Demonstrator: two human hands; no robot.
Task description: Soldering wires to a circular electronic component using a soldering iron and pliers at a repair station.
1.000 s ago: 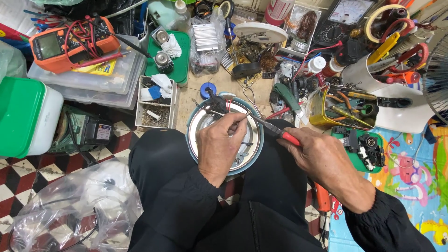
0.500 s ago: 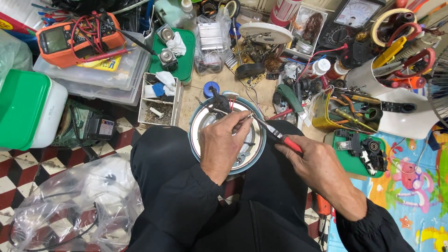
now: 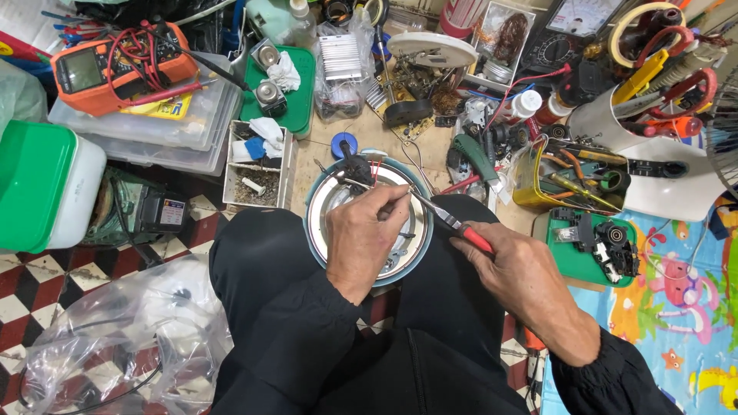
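**On the lap: a round metal base being worked with a red-handled tool**

On the person's lap, between the knees, a round base (image 3: 367,219) is lying flat, its shallow dish facing up so the parts inside are staying within reach of both hands. Its rim is teal and smooth; the inner plate is shining like bare metal. At the far edge of the base a black part (image 3: 355,167) with thin red wires (image 3: 374,164) is standing up, just beside the rim.

The left hand (image 3: 367,238) is resting over the middle of the base, fingers curled and pinching something small against the plate; what it is gripping is hidden under the fingers. This hold appears to be steadying the work while the tool comes in.

The right hand (image 3: 523,280) is closing around the red grip of a slim tool (image 3: 442,215), whose thin metal shaft is slanting in from the near right edge of the base toward the left fingertips. The low angle is probably letting the tip reach under the left hand.

Beyond the base, on the floor, a small open tray (image 3: 257,165) is holding dull screws and scraps, and an orange meter (image 3: 115,65) is sitting on clear plastic boxes (image 3: 154,127). At the left, crinkled clear bags (image 3: 115,338) are lying on the checked tiles (image 3: 31,300).
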